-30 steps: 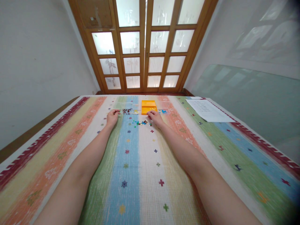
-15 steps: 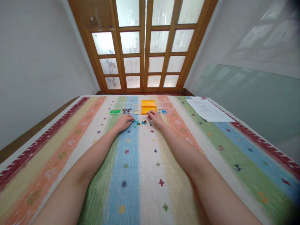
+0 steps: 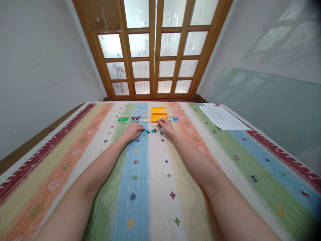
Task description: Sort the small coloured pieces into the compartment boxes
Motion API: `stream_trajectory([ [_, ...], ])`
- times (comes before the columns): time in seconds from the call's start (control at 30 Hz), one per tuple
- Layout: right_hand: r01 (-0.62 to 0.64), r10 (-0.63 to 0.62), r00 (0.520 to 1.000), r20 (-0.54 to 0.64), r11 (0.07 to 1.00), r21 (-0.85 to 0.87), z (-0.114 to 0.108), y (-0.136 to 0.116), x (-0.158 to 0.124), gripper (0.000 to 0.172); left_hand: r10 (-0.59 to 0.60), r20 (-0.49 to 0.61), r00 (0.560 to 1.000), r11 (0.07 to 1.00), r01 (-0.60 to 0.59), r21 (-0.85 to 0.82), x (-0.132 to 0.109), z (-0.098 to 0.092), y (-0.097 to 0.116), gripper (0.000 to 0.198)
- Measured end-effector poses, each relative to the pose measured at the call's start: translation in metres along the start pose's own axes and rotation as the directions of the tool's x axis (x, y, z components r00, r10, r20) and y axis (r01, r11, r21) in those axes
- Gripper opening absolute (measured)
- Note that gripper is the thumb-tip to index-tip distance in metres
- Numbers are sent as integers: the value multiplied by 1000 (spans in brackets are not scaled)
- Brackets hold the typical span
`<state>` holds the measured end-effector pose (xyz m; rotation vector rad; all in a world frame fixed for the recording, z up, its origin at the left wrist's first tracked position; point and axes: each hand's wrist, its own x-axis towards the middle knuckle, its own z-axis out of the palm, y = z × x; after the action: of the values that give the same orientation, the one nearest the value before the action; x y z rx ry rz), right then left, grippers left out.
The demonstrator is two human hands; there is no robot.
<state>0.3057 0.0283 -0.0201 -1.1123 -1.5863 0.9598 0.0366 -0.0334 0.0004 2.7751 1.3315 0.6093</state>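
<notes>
Both my arms stretch far out over a striped cloth (image 3: 150,174). My left hand (image 3: 132,131) lies on the cloth with its fingertips at the left edge of a small heap of coloured pieces (image 3: 151,131); the fingers look curled, and what they hold is too small to see. My right hand (image 3: 165,126) rests at the heap's right edge, just in front of an orange tray (image 3: 158,113), fingers bent at the pieces. A row of clear compartments holds green pieces (image 3: 123,119), dark red pieces (image 3: 136,118), yellow pieces (image 3: 145,119) and blue pieces (image 3: 175,118).
A white printed sheet (image 3: 222,117) lies on the cloth at the far right. Behind the cloth stands a wooden door with frosted glass panes (image 3: 152,50). A glass pane (image 3: 263,97) leans against the right wall.
My left hand left the green pieces' compartment at the far left and moved right and nearer, to the heap of pieces. My right hand stayed almost in place.
</notes>
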Motion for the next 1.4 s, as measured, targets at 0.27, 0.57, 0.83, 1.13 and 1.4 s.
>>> stream_trajectory([
  [0.27, 73, -61, 993, 102, 990, -119, -5, -6, -5, 12, -64, -82, 995, 996, 59, -60, 0, 5, -7, 34],
  [0.57, 570, -384, 798, 465, 731, -374, -9, -11, -14, 8, -355, -352, 866, 934, 344, -97, -8, 4, -47, 40],
  [0.83, 594, -353, 774, 525, 690, -412, -7, -11, -16, 15, -582, -436, 686, 795, 593, -128, -22, 8, -83, 42],
  [1.13, 558, -361, 806, 469, 728, -398, -1, -12, -17, 8, -694, -400, 599, 703, 684, -194, -26, 8, -92, 44],
  [1.4, 428, -313, 892, 327, 816, -388, 1, -9, -15, 8, -704, -373, 604, 698, 684, -211, -24, 3, -85, 46],
])
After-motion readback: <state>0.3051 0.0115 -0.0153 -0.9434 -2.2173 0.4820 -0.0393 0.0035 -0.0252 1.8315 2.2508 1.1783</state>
